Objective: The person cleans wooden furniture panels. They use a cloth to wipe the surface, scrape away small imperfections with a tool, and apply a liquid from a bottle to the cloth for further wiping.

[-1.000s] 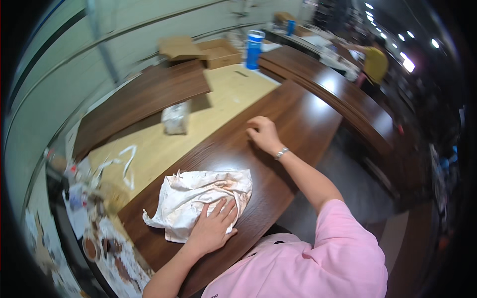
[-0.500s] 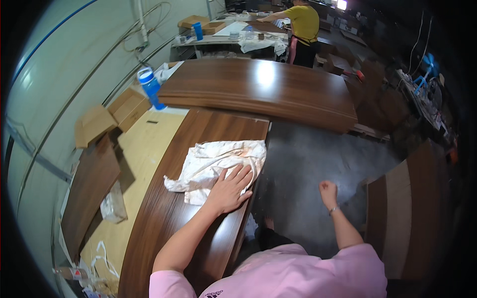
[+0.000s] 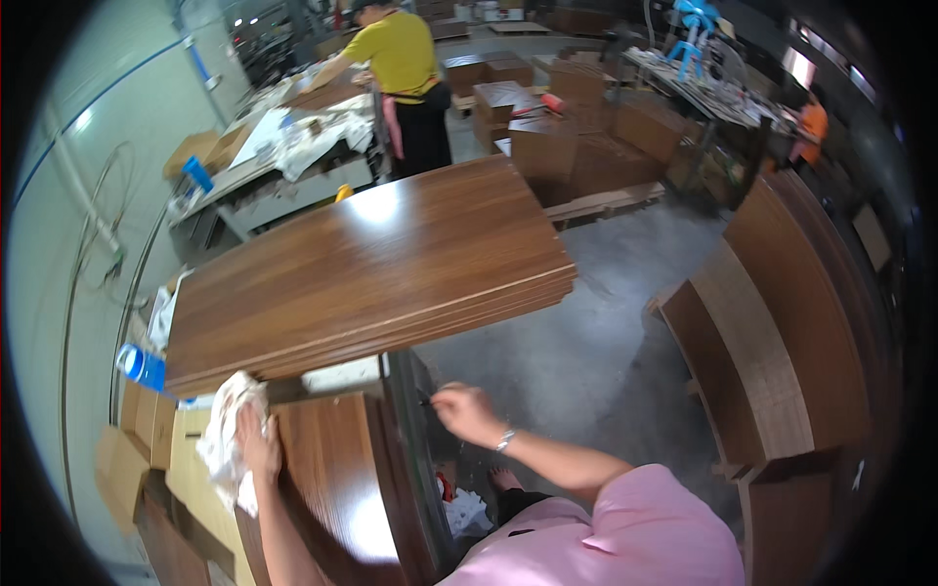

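My left hand [image 3: 258, 451] is on a crumpled white cloth [image 3: 227, 430] at the far left corner of a dark brown wood-grain panel [image 3: 327, 459]. The cloth bunches round its fingers and hangs over the panel's left edge. Beyond the panel's right edge, my right hand [image 3: 467, 414] is closed, held above the floor. A small dark tip shows at its fingers; what it belongs to I cannot make out.
A stack of brown panels [image 3: 391, 264] lies across the far end. A blue bottle [image 3: 142, 366] and an open cardboard box [image 3: 132, 459] are at the left. More panels [image 3: 772, 342] stand at the right. A person in yellow [image 3: 396, 59] works at a farther table.
My view has swung right. The left hand, flat on the spread cloth before, has carried it to the panel's far left corner, bunching it. The right hand has come closer to the panel.
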Motion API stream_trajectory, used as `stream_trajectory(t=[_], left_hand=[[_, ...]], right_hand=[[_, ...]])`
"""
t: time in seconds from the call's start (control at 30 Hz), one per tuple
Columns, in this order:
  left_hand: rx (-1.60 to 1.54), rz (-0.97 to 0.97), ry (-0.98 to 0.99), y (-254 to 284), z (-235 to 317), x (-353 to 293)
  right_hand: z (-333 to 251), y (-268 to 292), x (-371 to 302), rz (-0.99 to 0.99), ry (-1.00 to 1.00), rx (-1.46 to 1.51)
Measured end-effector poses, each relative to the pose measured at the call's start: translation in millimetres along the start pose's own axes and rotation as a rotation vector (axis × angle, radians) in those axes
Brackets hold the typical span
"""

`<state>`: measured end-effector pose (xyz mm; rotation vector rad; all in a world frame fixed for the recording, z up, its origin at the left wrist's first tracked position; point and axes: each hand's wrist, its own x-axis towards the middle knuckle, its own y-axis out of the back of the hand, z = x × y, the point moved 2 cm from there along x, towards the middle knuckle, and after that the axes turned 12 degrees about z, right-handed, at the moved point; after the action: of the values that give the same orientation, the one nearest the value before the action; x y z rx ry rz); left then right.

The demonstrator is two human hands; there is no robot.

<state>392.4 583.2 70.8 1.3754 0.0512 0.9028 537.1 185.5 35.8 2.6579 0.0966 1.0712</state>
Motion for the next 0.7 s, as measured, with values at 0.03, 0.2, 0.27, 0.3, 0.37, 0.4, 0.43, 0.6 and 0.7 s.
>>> stream_trajectory(t=[0.03, 0.2, 0.27, 0.3, 0.37, 0.4, 0.43, 0.6, 0.7], left_hand=[[0.035, -0.069, -0.007, -6, -28, -34], [0.006, -0.193, -0.279, -31, 64, -62], [-0.183, -0.247, -0.182, -28, 112, -29], [-0.15, -0.202, -0.146, -32, 126, 10], [-0.015, -0.165, -0.055, -42, 90, 35], [0.031, -0.105, -0.053, -46, 55, 39], [0.1, -0.103, 0.077, -49, 30, 46], [0.021, -0.012, 0.458, -57, 68, 73], [0.108, -0.059, 0.105, -77, 115, 67]], right_hand=[[-37, -2, -19, -0.041, -0.002, 0.094], [-91, -112, 4, -0.288, 0.182, 0.411], [-80, -159, 36, -0.263, 0.142, 0.383], [-65, -165, 77, -0.237, 0.154, 0.343], [-49, -163, 98, -0.337, 0.18, 0.241], [-50, -164, 103, -0.419, 0.229, 0.144], [-45, -161, 108, -0.413, 0.249, 0.118], [-32, -137, 139, -0.57, 0.266, 0.005], [-26, -148, 123, -0.63, 0.334, -0.07]])
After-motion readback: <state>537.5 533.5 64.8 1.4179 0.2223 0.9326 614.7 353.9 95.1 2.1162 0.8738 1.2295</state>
